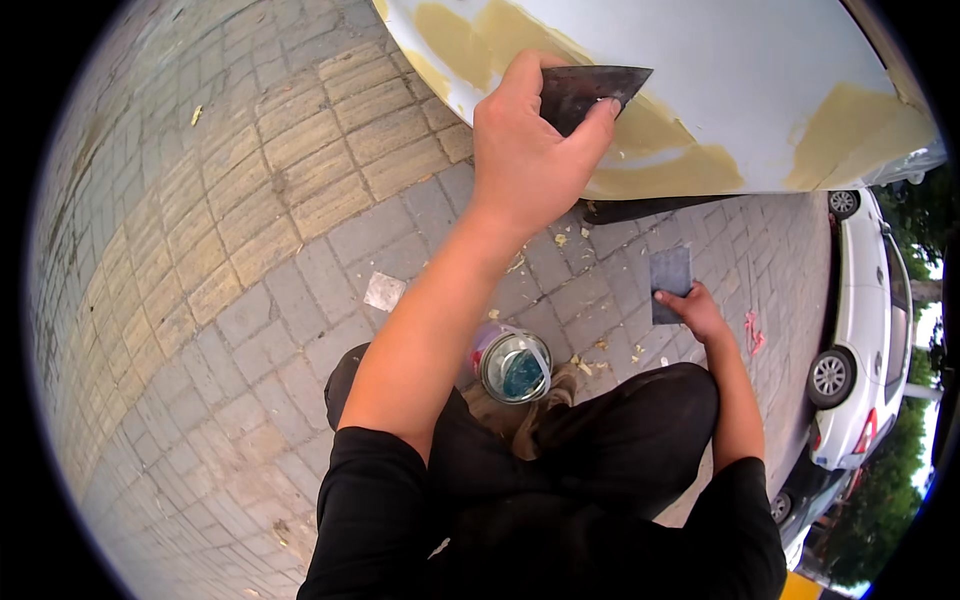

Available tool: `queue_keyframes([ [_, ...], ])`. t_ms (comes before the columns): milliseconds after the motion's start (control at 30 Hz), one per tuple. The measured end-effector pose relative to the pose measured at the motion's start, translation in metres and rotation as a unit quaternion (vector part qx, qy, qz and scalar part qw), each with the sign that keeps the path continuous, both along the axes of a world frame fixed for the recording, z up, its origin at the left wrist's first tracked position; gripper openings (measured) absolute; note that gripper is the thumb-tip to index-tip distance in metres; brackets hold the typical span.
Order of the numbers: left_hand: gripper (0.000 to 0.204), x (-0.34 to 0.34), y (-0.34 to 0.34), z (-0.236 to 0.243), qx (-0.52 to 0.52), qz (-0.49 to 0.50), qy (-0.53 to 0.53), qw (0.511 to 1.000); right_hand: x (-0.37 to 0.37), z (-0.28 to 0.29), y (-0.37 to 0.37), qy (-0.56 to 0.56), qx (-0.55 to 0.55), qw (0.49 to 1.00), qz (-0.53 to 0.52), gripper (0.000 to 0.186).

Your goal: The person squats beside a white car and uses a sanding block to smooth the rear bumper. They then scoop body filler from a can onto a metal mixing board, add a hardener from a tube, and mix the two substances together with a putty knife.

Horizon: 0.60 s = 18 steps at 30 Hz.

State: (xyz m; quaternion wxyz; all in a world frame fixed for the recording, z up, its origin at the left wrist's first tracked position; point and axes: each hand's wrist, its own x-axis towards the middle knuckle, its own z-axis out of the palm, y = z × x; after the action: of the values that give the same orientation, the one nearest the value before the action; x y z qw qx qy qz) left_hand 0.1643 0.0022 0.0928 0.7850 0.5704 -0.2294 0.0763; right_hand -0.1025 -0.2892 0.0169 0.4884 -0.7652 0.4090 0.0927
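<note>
The left hand point(525, 150) pinches a dark flat metal spreader blade point(585, 92), its long edge laid against the pale grey car body panel point(740, 90) patched with tan filler, directly ahead of the hand. The right hand point(697, 312), lower and farther from the panel, grips a grey rectangular mixing board point(670, 280). Between the knees stands an open round tin point(514, 365) holding greenish-blue paste, on the paving.
</note>
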Motion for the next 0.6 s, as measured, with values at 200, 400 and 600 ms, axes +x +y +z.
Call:
queue_keyframes([
  [200,0.028,-0.014,-0.012,0.000,0.037,0.029,-0.044,0.998,-0.013,-0.006,-0.013,-0.002,0.016,1.000,-0.013,0.037],
  [400,0.025,-0.001,-0.007,0.008,-0.071,0.061,0.006,0.996,-0.018,-0.006,-0.014,0.016,0.005,1.000,-0.010,0.040],
  [600,0.027,-0.017,-0.024,-0.004,0.006,0.093,-0.073,0.993,-0.012,-0.005,-0.012,0.011,0.020,1.000,-0.013,0.039],
])
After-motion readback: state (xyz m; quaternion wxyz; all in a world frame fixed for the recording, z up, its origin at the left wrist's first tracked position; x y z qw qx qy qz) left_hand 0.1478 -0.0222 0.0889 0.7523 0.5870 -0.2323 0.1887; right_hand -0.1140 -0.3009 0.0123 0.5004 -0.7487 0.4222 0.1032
